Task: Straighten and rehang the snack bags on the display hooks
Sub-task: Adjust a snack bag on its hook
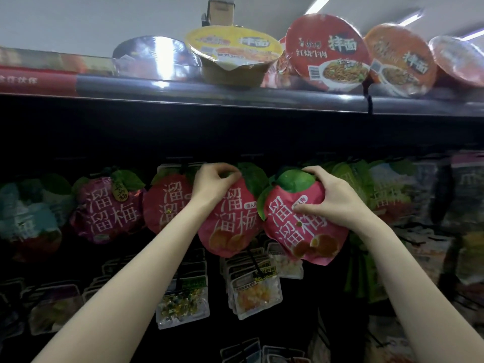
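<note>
Crowded row: 2 pink bags overlapping at their edges under the shelf (262, 96). Left hand (214, 183) pinching top of the left bag (230, 226), fingers curled. Right hand (331, 197) gripping tilted right bag (296, 231), thumb across front.

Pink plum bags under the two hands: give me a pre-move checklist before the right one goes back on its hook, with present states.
1. Right hand grips the tilted pink bag: ok.
2. Left hand pinches the top of the neighbouring pink bag: ok.
3. Tilted bag hangs straight: not ok.
4. Its hang hole is on a hook: cannot tell, dark and hidden.
5. Neighbouring bag upright: ok.
</note>
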`<state>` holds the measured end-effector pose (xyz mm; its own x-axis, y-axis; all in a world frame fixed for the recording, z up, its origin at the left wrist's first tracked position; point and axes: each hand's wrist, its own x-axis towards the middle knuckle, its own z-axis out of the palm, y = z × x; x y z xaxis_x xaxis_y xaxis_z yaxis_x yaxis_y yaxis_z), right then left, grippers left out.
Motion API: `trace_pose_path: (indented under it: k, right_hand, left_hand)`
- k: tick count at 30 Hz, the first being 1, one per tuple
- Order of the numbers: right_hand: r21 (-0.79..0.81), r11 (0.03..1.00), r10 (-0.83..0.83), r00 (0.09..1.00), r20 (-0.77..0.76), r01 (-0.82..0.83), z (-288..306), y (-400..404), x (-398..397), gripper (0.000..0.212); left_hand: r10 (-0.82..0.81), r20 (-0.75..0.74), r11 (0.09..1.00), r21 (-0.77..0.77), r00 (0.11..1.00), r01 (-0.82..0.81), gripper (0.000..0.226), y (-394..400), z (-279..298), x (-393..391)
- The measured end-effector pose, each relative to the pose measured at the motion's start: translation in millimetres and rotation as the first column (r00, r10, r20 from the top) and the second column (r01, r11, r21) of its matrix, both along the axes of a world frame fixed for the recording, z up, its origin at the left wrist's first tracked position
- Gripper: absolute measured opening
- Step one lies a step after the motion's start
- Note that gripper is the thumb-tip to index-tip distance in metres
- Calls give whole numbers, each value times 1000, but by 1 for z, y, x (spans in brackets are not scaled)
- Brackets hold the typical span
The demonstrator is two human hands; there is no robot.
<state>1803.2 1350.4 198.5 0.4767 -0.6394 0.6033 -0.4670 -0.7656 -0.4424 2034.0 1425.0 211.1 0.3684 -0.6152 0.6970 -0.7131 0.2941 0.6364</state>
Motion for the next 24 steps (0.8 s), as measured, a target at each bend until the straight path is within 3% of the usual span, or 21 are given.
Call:
trace_pose_path:
  k: [4, 7, 12, 18, 22, 24]
  right_hand:
    - [-167, 971, -195, 969, -150, 169, 8, 4, -3, 74]
    - [-184, 958, -255, 949, -184, 221, 8, 4, -9, 73]
    - [-60, 994, -97, 991, -87, 92, 10, 7, -13, 74]
    - [-46, 999, 17, 997, -79, -20, 16, 8, -8, 77]
    - [82, 976, 199, 980, 7, -199, 15, 13, 2, 74]
    - [153, 941, 292, 952, 94, -303, 12, 13, 9, 72]
  left_hand:
    - [27, -34, 1000, 3, 999, -27, 17, -18, 3, -6]
    - [8, -87, 997, -71, 996, -15, 16, -18, -7, -7]
    - [-5, -162, 981, -191, 987, -26, 16, -15, -14, -15]
    - [-76, -250, 993, -110, 965, 50, 5, -24, -3, -9]
    - [-173, -539, 983, -39, 825, 180, 8, -29, 1, -6]
    - [-163, -576, 981, -10, 801, 192, 6, -32, -1, -2]
